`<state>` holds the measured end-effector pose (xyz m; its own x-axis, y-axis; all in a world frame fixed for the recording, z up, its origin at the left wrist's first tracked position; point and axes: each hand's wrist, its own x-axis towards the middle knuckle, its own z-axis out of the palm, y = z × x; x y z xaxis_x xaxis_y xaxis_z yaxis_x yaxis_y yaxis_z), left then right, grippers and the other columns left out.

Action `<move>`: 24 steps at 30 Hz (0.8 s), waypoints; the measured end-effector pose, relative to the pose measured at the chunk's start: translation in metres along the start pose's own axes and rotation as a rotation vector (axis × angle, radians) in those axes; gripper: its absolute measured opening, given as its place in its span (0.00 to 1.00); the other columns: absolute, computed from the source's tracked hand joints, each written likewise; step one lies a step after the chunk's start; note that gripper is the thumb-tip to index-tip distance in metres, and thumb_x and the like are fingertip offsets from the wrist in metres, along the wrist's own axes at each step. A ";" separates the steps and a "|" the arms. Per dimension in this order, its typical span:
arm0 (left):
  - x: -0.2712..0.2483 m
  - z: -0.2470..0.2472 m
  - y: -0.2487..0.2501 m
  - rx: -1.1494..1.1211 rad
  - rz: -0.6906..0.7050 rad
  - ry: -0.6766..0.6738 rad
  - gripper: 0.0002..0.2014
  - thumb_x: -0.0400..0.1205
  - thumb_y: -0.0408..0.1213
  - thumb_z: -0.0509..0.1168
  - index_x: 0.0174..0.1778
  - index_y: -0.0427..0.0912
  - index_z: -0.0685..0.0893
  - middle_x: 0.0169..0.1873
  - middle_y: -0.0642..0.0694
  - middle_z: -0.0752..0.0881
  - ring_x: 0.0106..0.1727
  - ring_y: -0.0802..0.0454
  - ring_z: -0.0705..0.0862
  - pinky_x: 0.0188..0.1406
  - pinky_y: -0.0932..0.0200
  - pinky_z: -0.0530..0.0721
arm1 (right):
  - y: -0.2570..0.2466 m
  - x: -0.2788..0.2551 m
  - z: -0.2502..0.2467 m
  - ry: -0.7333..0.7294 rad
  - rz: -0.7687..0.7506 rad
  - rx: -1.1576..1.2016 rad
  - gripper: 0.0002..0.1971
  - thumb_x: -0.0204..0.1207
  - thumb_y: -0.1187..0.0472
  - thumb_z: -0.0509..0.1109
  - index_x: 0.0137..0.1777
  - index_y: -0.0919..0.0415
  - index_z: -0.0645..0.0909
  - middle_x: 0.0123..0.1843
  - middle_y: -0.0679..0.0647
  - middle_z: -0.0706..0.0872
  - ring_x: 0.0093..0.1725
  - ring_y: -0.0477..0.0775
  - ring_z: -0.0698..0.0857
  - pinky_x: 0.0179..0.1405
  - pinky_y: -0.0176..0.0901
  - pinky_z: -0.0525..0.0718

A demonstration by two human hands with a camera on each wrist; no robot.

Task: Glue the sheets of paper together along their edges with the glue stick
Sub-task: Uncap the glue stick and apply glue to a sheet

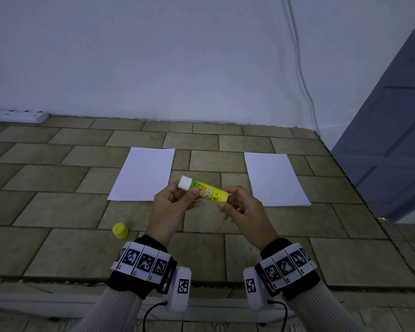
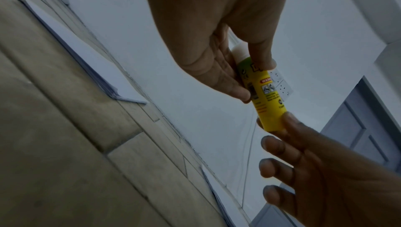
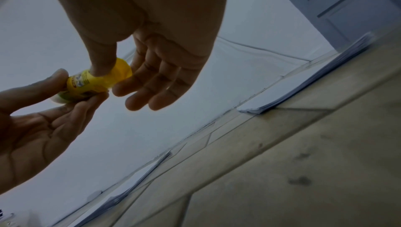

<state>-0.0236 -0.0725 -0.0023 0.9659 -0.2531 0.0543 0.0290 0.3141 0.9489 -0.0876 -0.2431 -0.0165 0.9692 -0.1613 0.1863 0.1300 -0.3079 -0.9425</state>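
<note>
Both hands on one glue stick point(image 1: 203, 189), held mid-frame above the floor, long axis running upper left to lower right, white glue end at upper left. Left hand point(image 1: 171, 207) pinching near that end; right hand point(image 1: 243, 207) pinching the base. Paper stacks left point(image 1: 141, 174) and right point(image 1: 274, 179), equally near. Cap point(image 1: 120, 230) off, at lower left.

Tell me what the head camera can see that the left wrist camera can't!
Only the head view shows the yellow cap standing on the tiled surface, the white power strip by the wall, and the marker bands on both wrists. Only the left wrist view shows a wall socket behind the stick. Both show the glue stick pinched by the left hand and right hand, and two paper piles.
</note>
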 end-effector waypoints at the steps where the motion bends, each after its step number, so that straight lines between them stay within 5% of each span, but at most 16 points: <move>1: 0.000 0.000 0.001 -0.005 0.001 -0.008 0.07 0.78 0.27 0.67 0.50 0.30 0.84 0.34 0.48 0.90 0.41 0.56 0.89 0.42 0.62 0.89 | -0.002 0.000 0.000 -0.016 0.011 -0.004 0.02 0.81 0.58 0.67 0.52 0.50 0.79 0.38 0.51 0.86 0.34 0.46 0.84 0.34 0.34 0.80; 6: -0.001 0.002 0.001 -0.007 0.000 -0.047 0.14 0.72 0.34 0.70 0.52 0.32 0.84 0.36 0.47 0.91 0.43 0.54 0.89 0.43 0.62 0.88 | -0.004 0.001 0.002 -0.021 0.153 0.050 0.22 0.86 0.47 0.53 0.42 0.60 0.82 0.27 0.50 0.84 0.32 0.52 0.83 0.34 0.46 0.79; 11: -0.001 0.001 0.000 -0.011 0.008 -0.018 0.10 0.76 0.30 0.69 0.51 0.32 0.84 0.37 0.47 0.91 0.43 0.55 0.89 0.42 0.63 0.88 | -0.001 0.000 0.001 -0.019 0.096 0.077 0.07 0.82 0.52 0.64 0.54 0.54 0.76 0.36 0.55 0.86 0.34 0.52 0.84 0.33 0.43 0.80; 16: 0.002 -0.001 0.000 0.012 0.004 -0.021 0.07 0.79 0.26 0.67 0.51 0.31 0.84 0.36 0.48 0.91 0.43 0.56 0.89 0.42 0.64 0.88 | 0.001 0.001 -0.001 0.010 0.032 0.046 0.10 0.76 0.62 0.74 0.54 0.55 0.79 0.39 0.58 0.86 0.33 0.50 0.84 0.32 0.33 0.79; 18: 0.002 -0.001 0.000 0.003 -0.002 -0.031 0.06 0.79 0.28 0.67 0.50 0.32 0.84 0.35 0.48 0.91 0.42 0.56 0.89 0.41 0.64 0.88 | 0.001 0.002 -0.001 -0.007 0.060 0.031 0.05 0.80 0.55 0.69 0.49 0.55 0.80 0.33 0.52 0.85 0.32 0.49 0.83 0.32 0.38 0.79; 21: 0.001 0.000 0.000 -0.009 -0.016 -0.056 0.14 0.73 0.34 0.70 0.52 0.31 0.84 0.38 0.46 0.91 0.44 0.54 0.89 0.42 0.62 0.88 | 0.001 0.002 0.001 -0.015 0.139 0.030 0.21 0.85 0.48 0.57 0.38 0.60 0.81 0.24 0.51 0.81 0.29 0.54 0.82 0.34 0.46 0.79; 24: 0.000 0.001 -0.001 -0.004 -0.027 -0.055 0.17 0.71 0.36 0.70 0.53 0.31 0.84 0.40 0.45 0.92 0.45 0.53 0.89 0.43 0.62 0.88 | 0.002 0.002 0.002 -0.023 0.212 0.063 0.27 0.87 0.48 0.53 0.36 0.63 0.82 0.22 0.53 0.79 0.28 0.56 0.81 0.33 0.45 0.79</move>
<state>-0.0239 -0.0735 -0.0025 0.9492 -0.3115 0.0453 0.0565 0.3103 0.9490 -0.0846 -0.2422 -0.0188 0.9805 -0.1951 -0.0238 -0.0654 -0.2099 -0.9755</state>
